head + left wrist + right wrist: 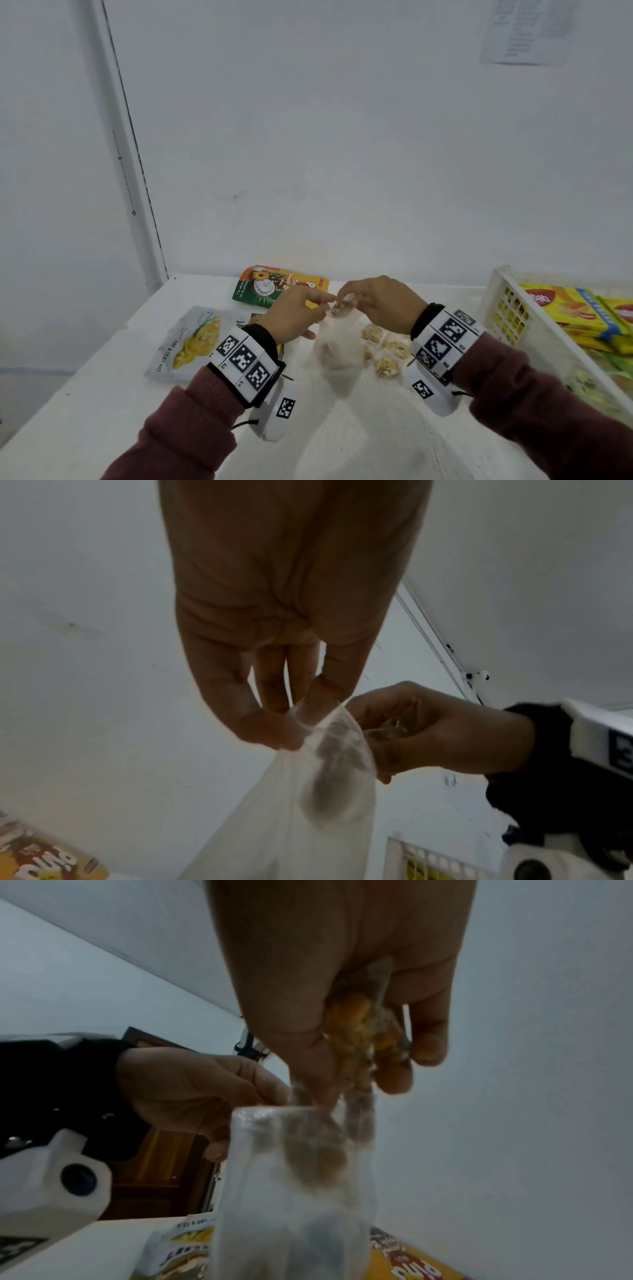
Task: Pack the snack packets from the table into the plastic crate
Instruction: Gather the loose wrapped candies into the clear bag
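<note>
Two hands hold a clear bag open over the white table and feed a nut-bar piece into it.

The white table [102,394] fills the lower frame; the white plastic crate [493,301] sits at the right edge, with yellow wafer packets [561,308] inside. Left of centre lies a silver dried-fruit pouch [191,339], and behind the hands an orange and green pineapple pouch [270,284]. The clear plastic bag [339,346] hangs at centre, its mouth pinched by the left hand [291,315] between thumb and fingertips. The right hand [380,305] grips a wrapped nut-bar piece [340,307] at the bag mouth. More wrapped nut-bar pieces [387,353] lie on the table beneath the right wrist.
</note>
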The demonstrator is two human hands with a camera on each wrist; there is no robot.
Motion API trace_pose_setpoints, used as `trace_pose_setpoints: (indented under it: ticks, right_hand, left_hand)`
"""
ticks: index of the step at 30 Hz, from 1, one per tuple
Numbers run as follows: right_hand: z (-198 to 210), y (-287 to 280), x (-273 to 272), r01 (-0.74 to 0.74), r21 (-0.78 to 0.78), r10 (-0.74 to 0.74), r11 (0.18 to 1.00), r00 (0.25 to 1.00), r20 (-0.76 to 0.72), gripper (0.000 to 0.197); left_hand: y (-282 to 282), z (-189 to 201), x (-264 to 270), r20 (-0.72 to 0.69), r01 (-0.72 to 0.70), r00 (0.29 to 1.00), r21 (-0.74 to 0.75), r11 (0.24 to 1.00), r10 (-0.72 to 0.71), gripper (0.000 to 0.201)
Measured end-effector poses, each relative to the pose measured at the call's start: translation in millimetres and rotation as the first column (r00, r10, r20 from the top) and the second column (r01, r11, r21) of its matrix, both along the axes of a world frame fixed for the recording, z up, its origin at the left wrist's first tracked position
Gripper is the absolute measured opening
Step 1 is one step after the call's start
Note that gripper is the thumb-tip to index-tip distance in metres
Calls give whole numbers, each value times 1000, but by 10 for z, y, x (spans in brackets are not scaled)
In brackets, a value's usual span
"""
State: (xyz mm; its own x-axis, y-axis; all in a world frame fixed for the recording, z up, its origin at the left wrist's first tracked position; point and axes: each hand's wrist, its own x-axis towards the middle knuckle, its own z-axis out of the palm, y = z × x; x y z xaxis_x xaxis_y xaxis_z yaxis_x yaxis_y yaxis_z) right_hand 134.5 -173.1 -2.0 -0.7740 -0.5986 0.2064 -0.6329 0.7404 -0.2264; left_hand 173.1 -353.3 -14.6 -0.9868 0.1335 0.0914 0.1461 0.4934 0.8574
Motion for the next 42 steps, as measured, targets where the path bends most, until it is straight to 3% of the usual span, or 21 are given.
trace_pose_setpoints:
  ticks: [4,9,11,14,17,19,20,27,29,31,33,34,40,42]
  right_hand:
    - [75,-37,120,-4,354,31,935,997,-70,42]
    - [121,-52,163,18,425,6,905,998,-55,41]
    - [196,-22,182,-3,294,-6,956,1000,30,38]
    - [279,-5,170,-33,-155,53,987,990,130,22]
    - [232,-84,158,39,-562,113,826,966,233,26]
    - [139,-143,159,68,-692,176,718,945,276,30]
    - [77,-162,157,61,-707,189,704,944,269,29]
    - [-270,-130,103,-15,-546,83,838,992,100,5]
    - [-284,-103,107,-30,-481,83,876,992,90,25]
    - [-272,-77,120,-56,-312,76,949,996,52,50]
    - [-271,-67,144,-46,-109,46,993,999,1,51]
    - [-281,-68,152,-35,-84,35,996,999,-5,46]
    - [-344,-76,135,28,-203,-27,979,1000,5,23]
    - [-330,-48,126,22,-334,-8,942,999,42,18]
  left_hand:
    - [41,-30,10,-19,7,1000,-59,998,-8,35]
    - [68,-37,0,-69,2,998,-128,992,-11,34]
    - [68,-55,-2,-77,-7,997,-122,993,-2,34]
    - [68,-84,-5,-80,-17,997,-105,994,9,32]
    - [78,-98,-10,-89,-31,996,-94,995,23,31]
    - [79,-104,-17,-89,-42,995,-67,997,36,31]
    - [78,-107,-17,-91,-50,995,-54,997,45,29]
    - [76,-136,4,-70,-78,994,80,994,84,24]
    - [70,-155,0,-73,-98,992,94,991,105,27]
    - [73,-164,-12,-76,-124,988,110,986,132,30]
    - [85,-151,-13,-88,-142,984,124,982,153,30]
    - [95,-149,-19,-91,-146,983,131,981,158,30]
    - [163,-163,-14,-105,-88,988,233,969,115,30]
    - [125,-238,-28,-79,-62,993,271,961,86,53]
